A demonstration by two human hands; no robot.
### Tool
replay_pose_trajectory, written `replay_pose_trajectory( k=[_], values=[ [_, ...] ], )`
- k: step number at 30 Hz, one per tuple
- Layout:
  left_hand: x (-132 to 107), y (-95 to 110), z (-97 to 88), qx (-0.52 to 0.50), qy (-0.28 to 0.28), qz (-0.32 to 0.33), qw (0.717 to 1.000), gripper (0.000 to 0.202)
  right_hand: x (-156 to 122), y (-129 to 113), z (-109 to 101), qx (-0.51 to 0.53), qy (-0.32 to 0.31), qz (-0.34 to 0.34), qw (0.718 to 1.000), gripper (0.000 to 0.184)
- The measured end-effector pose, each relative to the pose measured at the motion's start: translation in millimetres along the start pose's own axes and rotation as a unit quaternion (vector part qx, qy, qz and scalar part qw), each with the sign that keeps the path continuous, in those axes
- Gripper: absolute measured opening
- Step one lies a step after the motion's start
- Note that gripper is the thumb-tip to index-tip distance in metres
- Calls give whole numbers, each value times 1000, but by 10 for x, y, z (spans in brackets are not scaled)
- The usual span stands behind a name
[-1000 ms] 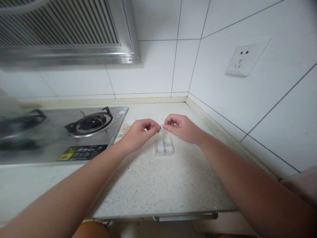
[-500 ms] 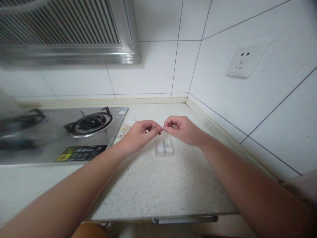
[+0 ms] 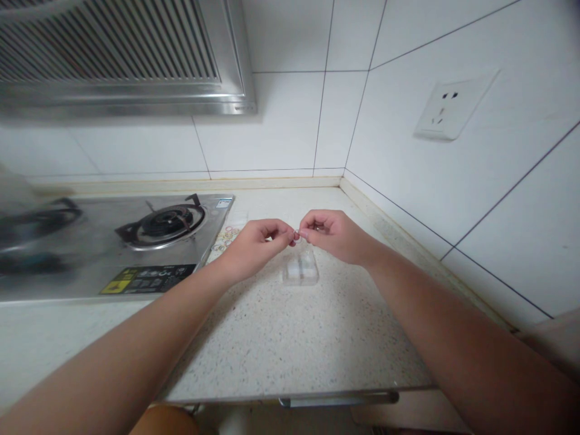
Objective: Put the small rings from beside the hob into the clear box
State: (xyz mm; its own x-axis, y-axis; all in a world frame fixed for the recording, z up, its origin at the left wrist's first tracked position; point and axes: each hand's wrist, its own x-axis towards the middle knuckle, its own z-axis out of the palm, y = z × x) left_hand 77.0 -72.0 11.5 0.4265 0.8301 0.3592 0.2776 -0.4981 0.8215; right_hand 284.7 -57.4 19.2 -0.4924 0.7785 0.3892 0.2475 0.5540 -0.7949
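Note:
My left hand [image 3: 256,244] and my right hand [image 3: 333,232] meet fingertip to fingertip above a speckled countertop [image 3: 290,344]. Both pinch a tiny ring-like item [image 3: 296,235] between thumb and forefinger; it is too small to name with certainty. Just below the fingertips a small clear plastic box [image 3: 301,267] rests on the counter. Several small coloured rings [image 3: 226,235] lie on the counter left of my left hand, beside the stove.
A steel gas stove [image 3: 118,241] with a black burner [image 3: 165,222] fills the left side. A range hood [image 3: 122,54] hangs above it. White tiled walls form a corner, with a socket [image 3: 446,109] on the right wall. A drawer handle [image 3: 338,399] runs under the counter's front edge.
My hands have closed the small gap between their fingertips and now hold the tiny item together; otherwise they stay in place above the box.

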Motion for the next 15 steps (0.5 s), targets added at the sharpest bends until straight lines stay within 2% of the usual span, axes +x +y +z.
replay_pose_trajectory(
  k=[9, 15],
  values=[
    [5, 13, -6, -1, 9, -1, 1000, 23, -8, 0, -55, -6, -12, 15, 1000, 21],
    [7, 3, -9, 1, 11, -9, 1000, 24, -9, 12, -40, 4, -13, 0, 1000, 17]
  ],
)
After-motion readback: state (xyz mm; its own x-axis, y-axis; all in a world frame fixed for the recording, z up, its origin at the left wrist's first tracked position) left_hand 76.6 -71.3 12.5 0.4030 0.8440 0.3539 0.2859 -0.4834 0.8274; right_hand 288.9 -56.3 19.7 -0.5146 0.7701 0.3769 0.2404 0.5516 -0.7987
